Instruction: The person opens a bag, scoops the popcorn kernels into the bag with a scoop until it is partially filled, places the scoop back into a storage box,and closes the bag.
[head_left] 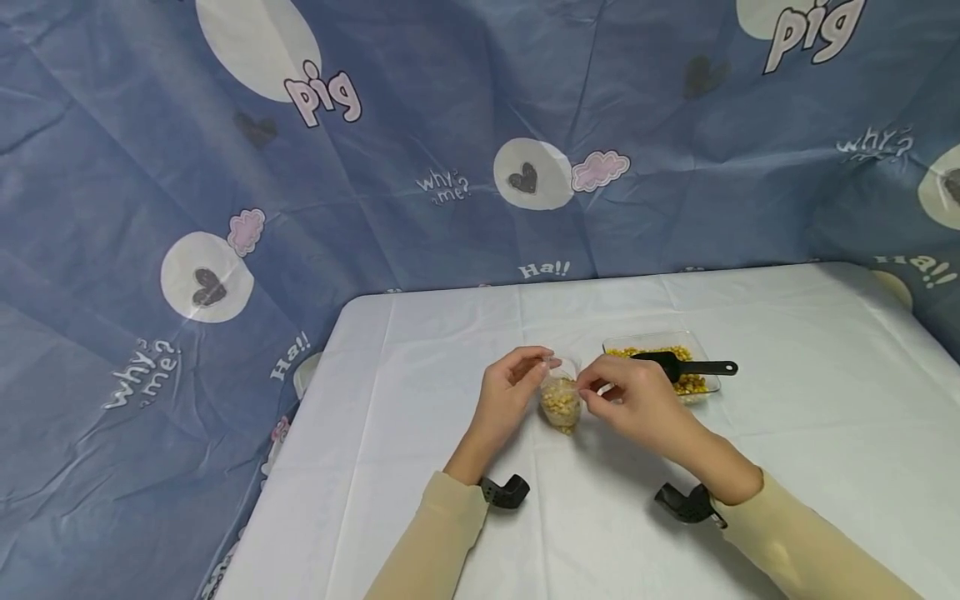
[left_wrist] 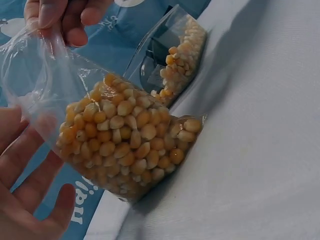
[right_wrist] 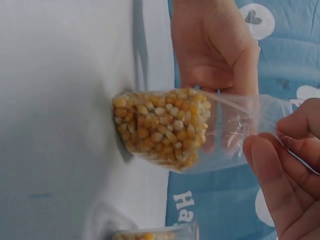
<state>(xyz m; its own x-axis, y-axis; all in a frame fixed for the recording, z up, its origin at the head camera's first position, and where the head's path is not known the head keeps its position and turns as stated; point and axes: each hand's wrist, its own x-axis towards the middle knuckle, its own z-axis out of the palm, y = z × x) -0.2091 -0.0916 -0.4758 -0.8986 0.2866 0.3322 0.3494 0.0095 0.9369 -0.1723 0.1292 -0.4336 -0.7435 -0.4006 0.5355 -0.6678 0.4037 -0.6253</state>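
A clear plastic bag (head_left: pixel 561 403) of corn kernels stands on the white tablecloth, its kernels filling the lower part. My left hand (head_left: pixel 510 392) holds the bag's upper left side; in the left wrist view its other fingers (left_wrist: pixel 30 170) spread loosely beside the film. With thumb and fingertips my right hand (head_left: pixel 633 400) pinches the upper edge on the other side. In the right wrist view the bag (right_wrist: pixel 162 130) appears sideways, its upper film stretched between both hands. The left fingers show partly through the film.
Behind my right hand sits a clear rectangular container (head_left: pixel 708 390) of corn kernels. A black scoop (head_left: pixel 697 367) lies across it, handle pointing right. A blue printed cloth (head_left: pixel 450 233) hangs behind the white-covered table (head_left: pixel 420 358).
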